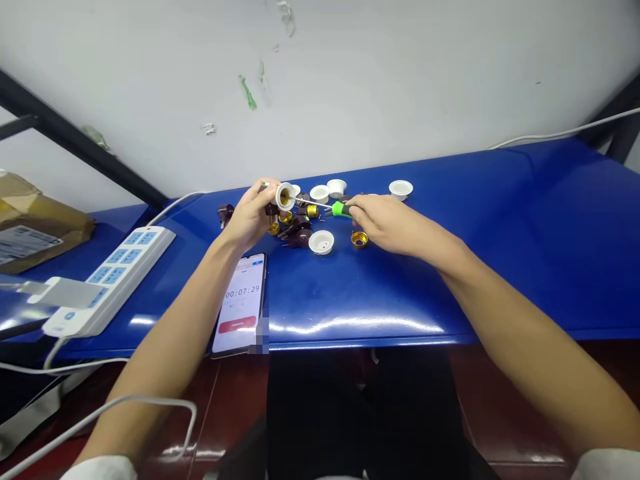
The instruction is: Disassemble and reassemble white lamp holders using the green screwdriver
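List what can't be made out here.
Head view:
Screwdriver: tip too small, at the white socket.
Its handle end: hidden by the right hand.
Cardboard box: left side cut off by the picture's edge.
Label: print too small and blurred.
Phone: lower right corner covered by pixelation.

The left sleeve (100, 469) and right sleeve (607, 465) are whitish and plain where they show, each ending in a curved hem near the elbow. The slim forearms (175, 333) below are bare, and so are the left grip (250, 215) and right grip (384, 217). The lap (360, 413) is black, probably trousers, though too dark to show seams.
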Available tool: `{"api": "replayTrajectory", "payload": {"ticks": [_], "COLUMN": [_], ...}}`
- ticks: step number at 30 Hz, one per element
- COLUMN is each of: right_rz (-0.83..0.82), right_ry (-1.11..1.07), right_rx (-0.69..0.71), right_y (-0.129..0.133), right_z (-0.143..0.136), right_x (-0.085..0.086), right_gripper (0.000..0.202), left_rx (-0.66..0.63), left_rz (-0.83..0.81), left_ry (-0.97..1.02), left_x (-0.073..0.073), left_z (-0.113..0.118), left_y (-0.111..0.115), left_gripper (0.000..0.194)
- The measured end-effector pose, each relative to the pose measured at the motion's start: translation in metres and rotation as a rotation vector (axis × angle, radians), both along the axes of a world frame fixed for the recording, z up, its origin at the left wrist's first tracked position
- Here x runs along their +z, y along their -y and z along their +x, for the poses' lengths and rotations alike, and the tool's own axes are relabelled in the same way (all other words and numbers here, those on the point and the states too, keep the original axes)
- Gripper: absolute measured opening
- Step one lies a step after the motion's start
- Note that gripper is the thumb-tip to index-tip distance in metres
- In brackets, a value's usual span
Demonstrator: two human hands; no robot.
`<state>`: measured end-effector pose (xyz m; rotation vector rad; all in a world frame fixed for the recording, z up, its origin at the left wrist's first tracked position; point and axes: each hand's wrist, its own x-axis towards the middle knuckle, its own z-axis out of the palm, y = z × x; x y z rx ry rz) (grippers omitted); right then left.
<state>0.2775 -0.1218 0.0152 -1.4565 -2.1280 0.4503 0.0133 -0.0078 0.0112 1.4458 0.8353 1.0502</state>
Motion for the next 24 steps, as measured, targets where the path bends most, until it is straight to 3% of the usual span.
{"api": "replayTrajectory", "payload": {"ticks": [3,7,13,16,20,24], "right_rz": [0.063,0.159,0.024,0.041,0.094,0.045], "right_ry": [-0.07,-0.085,-0.063,-0.065,-0.061,-0.066], "right_rx": [-0.009,-0.04,-0.02,-0.04,-0.043,-0.007], "right_y": [-0.0003,-0.0008,-0.0045,-0.0031,-0.0018,-0.0026], "right_z": [0.0023,0.004,0.0036,0.0035,0.0028,0.0021], "right_x": [-0.0011,-0.0047,-0.0058,-0.0054,-0.0075,-0.0083], "right_gripper": [0.018,0.023,0.029,0.02,0.022,0.029], "left_rx": [-0.003,-0.003,0.03,0.014,0.02,0.035], "left_rz": [0.009,0.021,0.022,0.013,0.031,0.041], "left_ry": [0.015,0.034,0.027,0.045,0.042,0.036], "left_x": [-0.0008,-0.0003,-0.0005,-0.0018,-0.0041,-0.0049], "left_z": [0.0012,0.0026,0.005,0.0056,0.0042,0.0044], "left_y": [0.0005,0.0016,0.0017,0.001,-0.0025,-0.0032], "left_gripper": [0.034,0.03,0.03,0.026,0.027,0.031]}}
